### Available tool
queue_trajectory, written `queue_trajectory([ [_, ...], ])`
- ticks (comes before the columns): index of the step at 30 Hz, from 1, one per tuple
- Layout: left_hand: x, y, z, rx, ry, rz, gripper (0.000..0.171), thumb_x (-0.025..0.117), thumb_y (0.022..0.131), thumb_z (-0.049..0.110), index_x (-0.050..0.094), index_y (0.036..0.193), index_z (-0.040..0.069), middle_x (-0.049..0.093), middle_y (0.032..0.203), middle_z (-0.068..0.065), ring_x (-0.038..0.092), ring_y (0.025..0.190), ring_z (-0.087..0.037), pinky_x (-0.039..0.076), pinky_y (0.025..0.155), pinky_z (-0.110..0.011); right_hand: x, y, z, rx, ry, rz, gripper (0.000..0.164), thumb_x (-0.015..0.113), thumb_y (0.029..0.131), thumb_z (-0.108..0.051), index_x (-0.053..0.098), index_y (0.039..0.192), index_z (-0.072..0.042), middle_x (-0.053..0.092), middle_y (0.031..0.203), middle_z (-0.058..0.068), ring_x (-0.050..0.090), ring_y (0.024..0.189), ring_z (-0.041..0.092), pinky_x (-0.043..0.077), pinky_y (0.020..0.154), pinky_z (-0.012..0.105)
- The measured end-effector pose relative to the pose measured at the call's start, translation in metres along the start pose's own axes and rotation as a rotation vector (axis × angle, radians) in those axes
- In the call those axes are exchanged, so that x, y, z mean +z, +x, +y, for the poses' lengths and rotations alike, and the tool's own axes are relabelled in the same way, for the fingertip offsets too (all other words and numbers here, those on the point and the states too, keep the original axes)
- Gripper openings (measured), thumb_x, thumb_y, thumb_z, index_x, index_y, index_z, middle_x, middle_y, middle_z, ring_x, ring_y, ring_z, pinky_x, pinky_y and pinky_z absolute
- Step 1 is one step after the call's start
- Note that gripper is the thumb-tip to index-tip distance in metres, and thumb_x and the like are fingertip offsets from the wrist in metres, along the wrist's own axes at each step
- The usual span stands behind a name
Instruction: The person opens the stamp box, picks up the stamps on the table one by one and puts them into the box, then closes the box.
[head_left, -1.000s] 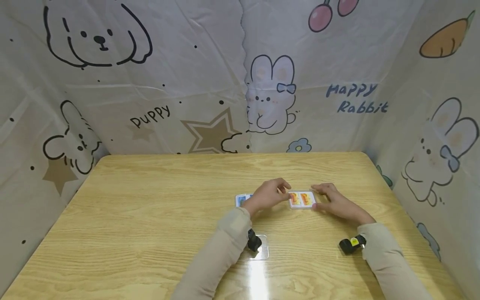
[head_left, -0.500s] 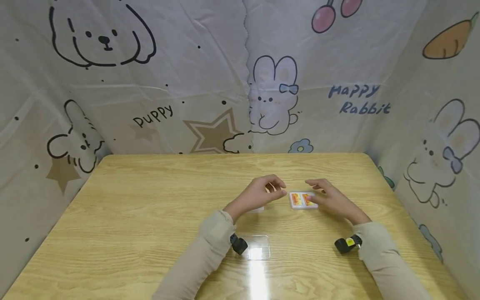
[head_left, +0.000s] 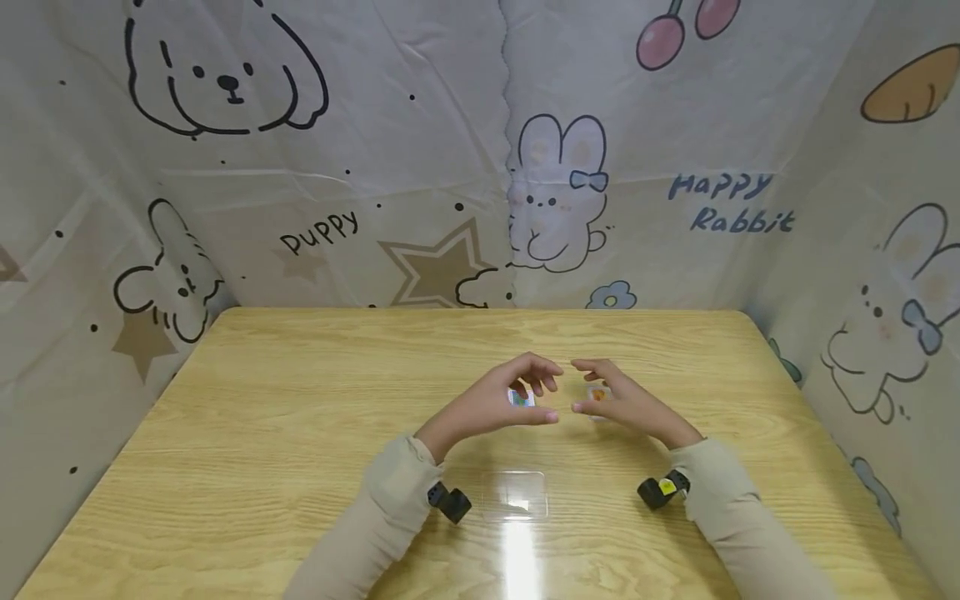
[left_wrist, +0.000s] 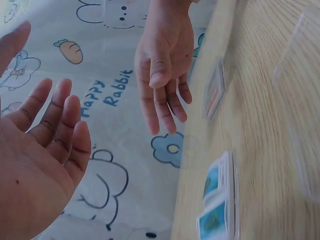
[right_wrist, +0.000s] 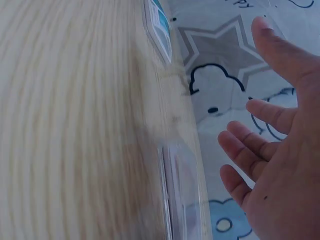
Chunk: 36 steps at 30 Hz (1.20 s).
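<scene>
Both hands are raised above the table with nothing in them. My left hand (head_left: pixel 487 406) hovers over a card stack with blue pictures (head_left: pixel 521 397), which shows between its thumb and fingers. In the left wrist view, these blue cards (left_wrist: pixel 214 220) lie flat on the wood. My right hand (head_left: pixel 630 408) is held over a stack with orange pictures (head_left: pixel 597 394), hiding much of it. A clear case (right_wrist: pixel 175 195) encloses that stack in the right wrist view. The fingertips of the two hands face each other, a small gap apart.
Nearer the body, a clear plastic lid or tray (head_left: pixel 517 496) lies on the wooden table (head_left: pixel 315 392), beside a bright reflection. A cloth (head_left: pixel 420 167) printed with cartoon animals hangs around the back and sides.
Both hands have come away from the edges of the orange card stack. The left now hangs over the blue cards; the right has shifted left over the orange ones. The head view has turned slightly left.
</scene>
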<state>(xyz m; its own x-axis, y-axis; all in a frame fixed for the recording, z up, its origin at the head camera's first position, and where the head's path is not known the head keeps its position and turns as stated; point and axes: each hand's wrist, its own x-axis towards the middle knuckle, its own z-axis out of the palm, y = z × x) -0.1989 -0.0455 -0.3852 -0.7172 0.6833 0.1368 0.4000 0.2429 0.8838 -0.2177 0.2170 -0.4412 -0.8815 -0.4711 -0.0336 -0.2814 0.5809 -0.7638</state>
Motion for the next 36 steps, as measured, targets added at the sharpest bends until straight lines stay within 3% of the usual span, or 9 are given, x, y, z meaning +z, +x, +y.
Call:
queue_trajectory([
  [6,-0.009,-0.023,-0.003,0.003,0.014,-0.006,0.060,0.076,0.082,0.018,0.048,0.135,0.012,0.057,0.121,-0.007,0.052,0.107,-0.021,0.042,0.096,-0.048,0.016,0.013,-0.017,-0.003,-0.044,-0.036,0.078,0.071,0.087,-0.034,0.030,0.150,-0.010,0.030,0.150,0.021,0.035,0.135,0.042,0.039,0.101,0.061],
  [13,-0.013,-0.049,-0.015,-0.022,0.062,-0.030,0.067,0.079,0.079,0.025,0.047,0.137,0.013,0.056,0.125,-0.008,0.050,0.113,-0.030,0.040,0.098,-0.046,0.035,0.027,-0.024,-0.061,-0.111,-0.048,0.084,0.074,0.083,-0.039,0.034,0.147,-0.005,0.033,0.148,0.023,0.039,0.132,0.043,0.035,0.104,0.062],
  [20,-0.010,-0.069,-0.033,-0.088,0.068,-0.061,0.068,0.078,0.079,0.034,0.047,0.136,0.015,0.056,0.125,-0.009,0.048,0.113,-0.030,0.040,0.096,-0.050,0.050,0.033,-0.025,-0.011,-0.085,-0.101,0.085,0.074,0.083,-0.040,0.033,0.148,-0.004,0.034,0.148,0.024,0.040,0.132,0.042,0.036,0.106,0.058],
  [29,-0.003,-0.082,-0.052,-0.168,0.077,-0.124,0.070,0.079,0.079,0.039,0.048,0.136,0.014,0.056,0.123,-0.003,0.048,0.113,-0.023,0.040,0.097,-0.039,0.053,0.036,-0.020,0.031,-0.113,-0.101,0.083,0.075,0.082,-0.040,0.037,0.147,-0.005,0.036,0.146,0.022,0.040,0.132,0.040,0.035,0.107,0.056],
  [36,0.004,-0.091,-0.058,-0.256,0.070,-0.161,0.072,0.079,0.077,0.044,0.047,0.137,0.022,0.054,0.123,0.004,0.046,0.116,-0.014,0.039,0.104,-0.035,0.053,0.037,-0.021,0.053,-0.167,-0.118,0.081,0.075,0.082,-0.040,0.039,0.146,-0.008,0.034,0.147,0.022,0.033,0.137,0.042,0.029,0.110,0.060],
])
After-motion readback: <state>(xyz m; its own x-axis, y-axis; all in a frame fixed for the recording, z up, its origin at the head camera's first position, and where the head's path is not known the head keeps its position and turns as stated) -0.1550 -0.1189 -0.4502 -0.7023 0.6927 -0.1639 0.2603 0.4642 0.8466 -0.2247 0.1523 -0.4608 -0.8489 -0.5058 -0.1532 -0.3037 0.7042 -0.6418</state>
